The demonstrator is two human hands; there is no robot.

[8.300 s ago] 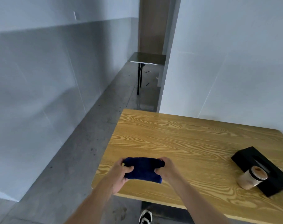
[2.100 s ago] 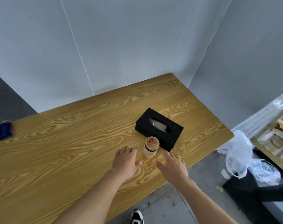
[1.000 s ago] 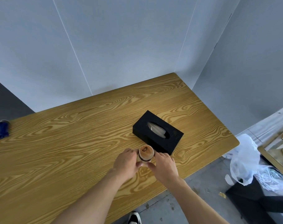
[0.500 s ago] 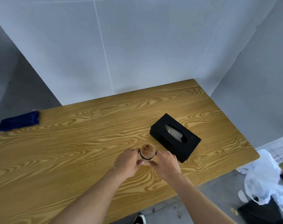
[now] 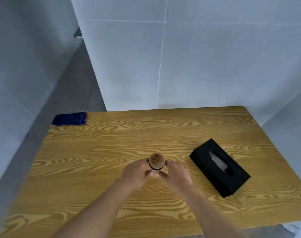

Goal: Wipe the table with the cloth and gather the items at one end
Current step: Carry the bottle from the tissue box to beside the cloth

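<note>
A small round jar (image 5: pixel 156 161) with a wooden lid and a dark band is held upright between both hands over the middle of the wooden table (image 5: pixel 112 146). My left hand (image 5: pixel 136 172) cups its left side and my right hand (image 5: pixel 176 174) cups its right side. A black tissue box (image 5: pixel 219 167) lies flat to the right of the jar, apart from my hands. The folded dark blue cloth (image 5: pixel 70 118) rests at the table's far left corner.
Grey walls run along the table's far edge and right side. A grey concrete floor (image 5: pixel 64 93) shows beyond the left end. The table's near edge runs along the bottom of the view.
Both hands closed around the jar and carried it left, away from the tissue box. The view has swung left, bringing the cloth further into sight.
</note>
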